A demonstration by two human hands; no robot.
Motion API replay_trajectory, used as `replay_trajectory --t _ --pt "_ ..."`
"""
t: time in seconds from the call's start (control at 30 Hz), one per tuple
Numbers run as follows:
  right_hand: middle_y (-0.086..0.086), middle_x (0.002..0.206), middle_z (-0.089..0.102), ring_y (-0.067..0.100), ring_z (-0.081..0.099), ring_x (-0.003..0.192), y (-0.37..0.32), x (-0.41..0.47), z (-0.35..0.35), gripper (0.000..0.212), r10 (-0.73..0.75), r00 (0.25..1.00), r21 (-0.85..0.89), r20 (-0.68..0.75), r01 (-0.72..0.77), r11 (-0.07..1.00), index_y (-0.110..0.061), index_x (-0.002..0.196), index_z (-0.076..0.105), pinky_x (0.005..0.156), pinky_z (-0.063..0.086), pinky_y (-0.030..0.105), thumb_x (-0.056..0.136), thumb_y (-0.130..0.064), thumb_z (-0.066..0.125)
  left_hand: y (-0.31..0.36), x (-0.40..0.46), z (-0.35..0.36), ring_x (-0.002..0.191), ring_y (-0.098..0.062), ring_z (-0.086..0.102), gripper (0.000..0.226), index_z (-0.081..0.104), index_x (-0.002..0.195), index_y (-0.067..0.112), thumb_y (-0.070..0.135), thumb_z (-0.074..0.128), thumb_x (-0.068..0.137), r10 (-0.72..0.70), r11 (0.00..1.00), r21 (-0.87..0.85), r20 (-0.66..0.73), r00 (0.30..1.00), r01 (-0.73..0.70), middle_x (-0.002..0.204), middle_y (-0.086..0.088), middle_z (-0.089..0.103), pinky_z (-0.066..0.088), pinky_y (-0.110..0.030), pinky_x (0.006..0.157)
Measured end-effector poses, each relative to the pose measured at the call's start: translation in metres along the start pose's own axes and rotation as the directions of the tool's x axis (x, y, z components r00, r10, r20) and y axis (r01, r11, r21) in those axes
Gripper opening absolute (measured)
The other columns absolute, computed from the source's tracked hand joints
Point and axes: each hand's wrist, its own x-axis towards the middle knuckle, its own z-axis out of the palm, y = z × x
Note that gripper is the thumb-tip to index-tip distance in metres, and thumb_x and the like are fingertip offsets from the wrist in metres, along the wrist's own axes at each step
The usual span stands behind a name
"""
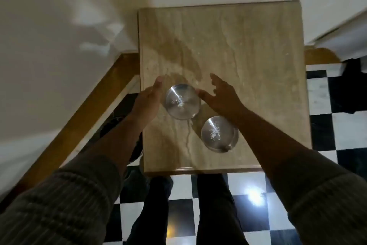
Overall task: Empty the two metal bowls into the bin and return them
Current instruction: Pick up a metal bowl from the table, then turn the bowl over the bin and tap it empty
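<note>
Hands flank the upper metal bowl (182, 101) at centre frame: left hand (148, 101) with its grip open along the bowl's left rim, right hand (219, 95) spread open, thumb at the right rim; neither clasps it. The lower metal bowl (219, 134) sits just below-right, near the desk (248, 56) bottom edge. Desk's upper half lies bare. Checkered floor (327, 125) borders right and bottom.
</note>
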Motion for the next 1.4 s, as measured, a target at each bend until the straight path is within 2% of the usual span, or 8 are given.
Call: replay_trajectory --t 0.13,0.23,0.33,0.73,0.87,1.0,1.2,1.4 --pt "0.011 0.131 0.058 0.026 0.055 0.119 0.0 0.031 0.03 0.059 0.067 0.998 -0.103 -0.02 -0.069 0.992 -0.011 0.14 0.041 0.088 0.04 0.026 0.091 -0.039 0.06 -0.028 0.036 0.004 0.132 -0.032 0.052 0.061 0.052 0.138 0.015 0.058 0.028 0.102 -0.127 0.978 -0.153 0.107 0.986 0.143 0.144 -0.014 0.055 0.041 -0.052 0.112" --pt "0.013 0.114 0.064 0.03 0.062 0.104 0.004 0.047 0.05 0.034 0.046 0.999 -0.22 -0.019 -0.049 0.974 -0.009 0.123 0.054 0.074 0.039 0.024 0.092 -0.024 0.055 -0.037 0.058 0.012 0.115 -0.031 0.06 0.039 0.059 0.105 0.021 0.045 0.028 0.104 -0.11 0.963 -0.225 0.165 0.98 0.146 0.119 -0.012 0.064 0.051 -0.046 0.094" --pt "0.015 0.102 0.064 0.026 0.061 0.084 0.01 0.055 0.06 0.021 -0.004 1.0 -0.355 -0.017 -0.002 0.935 -0.006 0.107 0.06 0.06 0.037 0.023 0.088 -0.01 0.052 -0.04 0.068 0.02 0.11 -0.028 0.061 0.042 0.06 0.116 0.02 0.043 0.028 0.102 -0.119 0.925 -0.335 0.196 0.973 0.181 0.12 -0.011 0.065 0.052 -0.035 0.074" --pt "0.013 0.108 0.059 0.029 0.059 0.096 -0.038 0.044 0.092 0.024 -0.195 0.977 -0.449 0.09 0.214 0.868 -0.01 0.112 0.056 0.071 0.037 0.029 0.093 -0.017 0.043 -0.093 0.064 -0.026 0.101 -0.027 0.066 0.042 0.066 0.113 0.018 0.049 0.04 0.102 -0.326 0.764 -0.552 0.115 0.938 0.333 0.111 -0.01 0.07 0.055 -0.039 0.076" --pt "0.008 0.107 0.057 0.023 0.058 0.096 -0.064 0.035 0.129 0.025 -0.233 0.964 -0.399 0.131 0.266 0.877 -0.014 0.114 0.057 0.073 0.042 0.028 0.094 -0.017 0.042 -0.138 0.06 -0.062 0.087 -0.025 0.067 0.036 0.063 0.123 0.016 0.039 0.046 0.101 -0.307 0.632 -0.627 0.338 0.89 0.456 0.115 -0.013 0.068 0.059 -0.04 0.069" --pt "0.013 0.113 0.06 0.026 0.06 0.103 -0.091 0.024 0.176 0.027 -0.25 0.947 -0.359 0.202 0.309 0.88 -0.009 0.118 0.057 0.084 0.051 0.033 0.095 -0.016 0.046 -0.198 0.06 -0.091 0.127 -0.046 0.057 0.066 0.053 0.141 0.02 0.062 0.053 0.09 -0.219 0.434 -0.68 0.557 0.801 0.591 0.14 -0.024 0.058 0.045 -0.062 0.107" --pt "0.013 0.11 0.061 0.022 0.06 0.094 -0.107 0.017 0.25 0.021 -0.275 0.911 -0.325 0.308 0.373 0.869 -0.008 0.113 0.059 0.072 0.046 0.026 0.094 -0.012 0.049 -0.266 0.06 -0.114 0.119 -0.053 0.06 0.094 0.047 0.143 0.013 0.08 0.054 0.076 -0.098 0.197 -0.71 0.672 0.734 0.676 0.138 -0.033 0.056 0.052 -0.064 0.094" --pt "0.01 0.118 0.061 0.022 0.059 0.106 -0.101 0.027 0.293 0.026 -0.225 0.914 -0.365 0.337 0.347 0.864 -0.011 0.121 0.058 0.09 0.049 0.028 0.096 -0.012 0.049 -0.307 0.089 -0.123 0.109 -0.051 0.065 0.098 0.05 0.142 0.012 0.085 0.037 0.077 -0.099 0.359 -0.642 0.696 0.711 0.678 0.133 -0.036 0.059 0.055 -0.048 0.086"
